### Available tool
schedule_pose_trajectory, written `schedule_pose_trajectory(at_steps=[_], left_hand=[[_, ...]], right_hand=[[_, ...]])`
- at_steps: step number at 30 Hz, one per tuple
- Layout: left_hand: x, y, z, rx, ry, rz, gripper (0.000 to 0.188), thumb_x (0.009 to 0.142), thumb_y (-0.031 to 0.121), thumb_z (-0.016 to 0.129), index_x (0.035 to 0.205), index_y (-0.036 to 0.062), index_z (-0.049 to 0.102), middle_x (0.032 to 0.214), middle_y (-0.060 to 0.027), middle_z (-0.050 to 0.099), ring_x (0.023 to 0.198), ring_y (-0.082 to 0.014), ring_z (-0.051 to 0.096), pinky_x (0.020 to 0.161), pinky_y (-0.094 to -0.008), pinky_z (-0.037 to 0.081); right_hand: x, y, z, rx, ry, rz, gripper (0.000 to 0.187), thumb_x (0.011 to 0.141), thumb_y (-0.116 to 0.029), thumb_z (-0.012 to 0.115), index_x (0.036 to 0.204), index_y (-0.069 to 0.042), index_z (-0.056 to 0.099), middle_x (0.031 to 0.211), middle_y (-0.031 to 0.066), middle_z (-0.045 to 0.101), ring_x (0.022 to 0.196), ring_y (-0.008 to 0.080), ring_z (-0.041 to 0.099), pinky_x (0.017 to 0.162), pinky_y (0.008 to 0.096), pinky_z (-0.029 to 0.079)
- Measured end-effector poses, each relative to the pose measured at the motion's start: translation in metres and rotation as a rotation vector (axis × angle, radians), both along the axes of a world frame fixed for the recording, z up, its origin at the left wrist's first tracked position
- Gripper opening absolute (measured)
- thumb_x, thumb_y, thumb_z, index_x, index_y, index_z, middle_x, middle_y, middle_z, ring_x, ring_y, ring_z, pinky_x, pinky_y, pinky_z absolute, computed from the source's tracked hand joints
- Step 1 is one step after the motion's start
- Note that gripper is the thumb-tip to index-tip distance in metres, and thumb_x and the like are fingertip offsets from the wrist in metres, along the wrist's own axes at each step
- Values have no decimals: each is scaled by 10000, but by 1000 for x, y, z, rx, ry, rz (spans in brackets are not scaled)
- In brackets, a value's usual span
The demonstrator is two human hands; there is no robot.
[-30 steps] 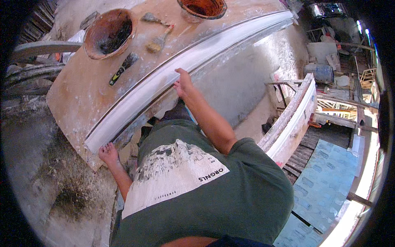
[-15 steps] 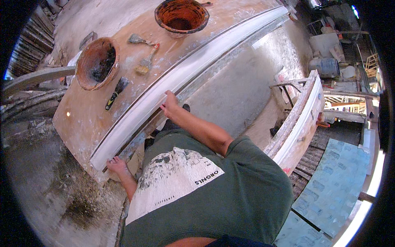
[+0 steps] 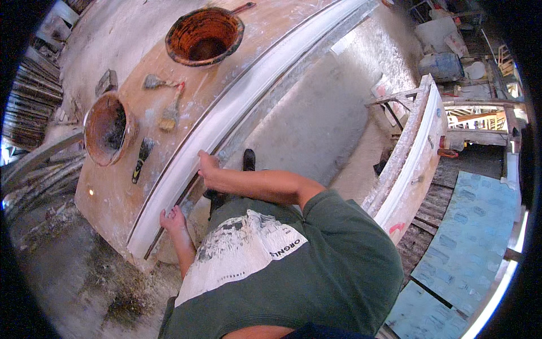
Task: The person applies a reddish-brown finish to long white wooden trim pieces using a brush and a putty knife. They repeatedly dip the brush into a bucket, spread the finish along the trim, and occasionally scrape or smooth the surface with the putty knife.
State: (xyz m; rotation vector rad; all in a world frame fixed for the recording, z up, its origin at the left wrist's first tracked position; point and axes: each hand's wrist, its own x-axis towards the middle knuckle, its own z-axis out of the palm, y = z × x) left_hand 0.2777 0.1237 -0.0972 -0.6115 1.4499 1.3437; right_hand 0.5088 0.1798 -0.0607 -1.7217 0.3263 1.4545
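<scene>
A long white plaster moulding point(image 3: 226, 116) lies along the near edge of a stained wooden table point(image 3: 107, 209). My left hand point(image 3: 174, 219) is at its near edge, a short way from the lower-left end, with the fingers apart. Farther up the same edge, my right hand point(image 3: 208, 168) grips the moulding, its thumb and fingertips on the white face; some of its fingers are hidden. Beyond the moulding on the tabletop lie a brush point(image 3: 158, 83), a second brush point(image 3: 168, 120) and a scraper with a dark, yellow-marked handle point(image 3: 137, 169).
An orange-brown bucket point(image 3: 204, 37) with a red handle beside its rim and a smaller clay-coloured bucket point(image 3: 110, 129) stand on the table. A curved white-edged mould point(image 3: 418, 152) is at my right, near blue panels point(image 3: 463, 237). A blue drum point(image 3: 441, 68) lies farther back.
My left hand has moved along the moulding, away from its lower-left end. My right hand stays at the edge, now closer to the left hand. The whole view has shifted.
</scene>
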Motion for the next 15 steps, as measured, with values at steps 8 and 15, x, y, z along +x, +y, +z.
schedule_pose_trajectory(at_steps=[8, 15], left_hand=[[-10, 24, -38, 62, 75, -339, 513, 722, 259, 635, 1126, 3, 449, 1069, -127, 440, 969, -240, 439, 825, -410, 436], [-23, 27, -38, 21, 49, -475, 555, 684, 361, 722, 1137, 120, 512, 1129, -108, 496, 973, -274, 444, 778, -454, 447]], right_hand=[[29, -3, 33, 125, 328, 209, 388, 732, -292, 610, 1003, -29, 520, 907, 91, 500, 793, 205, 513, 709, 339, 504], [179, 12, 16, 522, 314, 222, 203, 839, -271, 561, 935, -100, 511, 849, 61, 517, 722, 171, 521, 579, 368, 485]])
